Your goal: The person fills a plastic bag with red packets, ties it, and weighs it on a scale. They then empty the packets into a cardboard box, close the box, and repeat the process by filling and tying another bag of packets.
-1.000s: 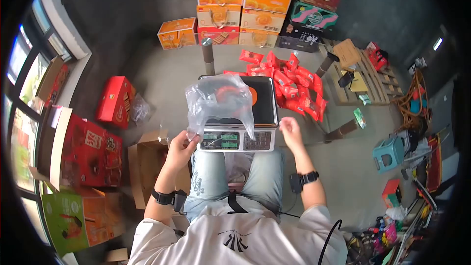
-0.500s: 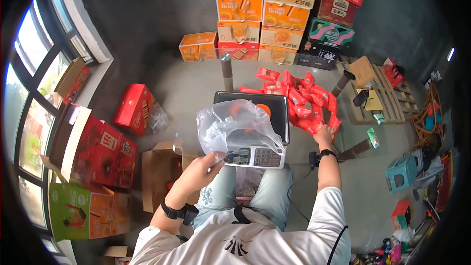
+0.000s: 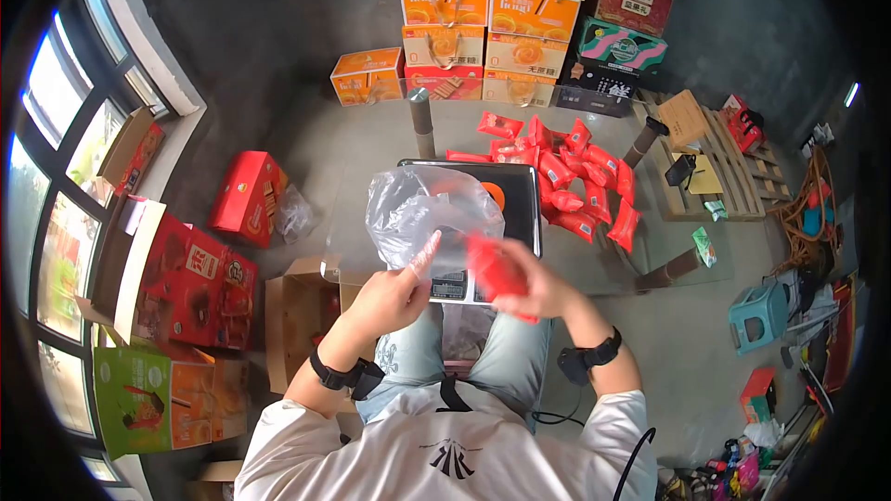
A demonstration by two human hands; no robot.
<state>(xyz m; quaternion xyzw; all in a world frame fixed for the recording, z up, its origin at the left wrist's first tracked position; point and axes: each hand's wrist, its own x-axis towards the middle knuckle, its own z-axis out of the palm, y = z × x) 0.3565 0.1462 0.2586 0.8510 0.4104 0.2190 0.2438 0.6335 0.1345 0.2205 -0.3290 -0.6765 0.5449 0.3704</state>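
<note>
My left hand (image 3: 388, 301) grips the near edge of a clear plastic bag (image 3: 397, 218), one finger stretched up against the film. The bag is spread over the black platform of a digital scale (image 3: 526, 199). Blurred by motion, my right hand (image 3: 538, 289) is closed around a red packet (image 3: 492, 267) at the bag's right side, over the scale's front panel. An orange round spot (image 3: 496, 193) shows on the platform beside the bag. Behind and to the right lies a heap of red packets (image 3: 560, 169) on the glass table (image 3: 362, 153).
Orange gift boxes (image 3: 444, 2) are stacked beyond the table, with more cartons beside them. At the left are a red box (image 3: 249, 197) and an open cardboard box (image 3: 290, 329). A wooden pallet (image 3: 733, 172) and a blue stool (image 3: 759, 320) stand to the right.
My right hand has moved left from the heap to the bag, bringing a red packet along. The bag's opening has shifted, and my left hand has turned slightly with a finger raised.
</note>
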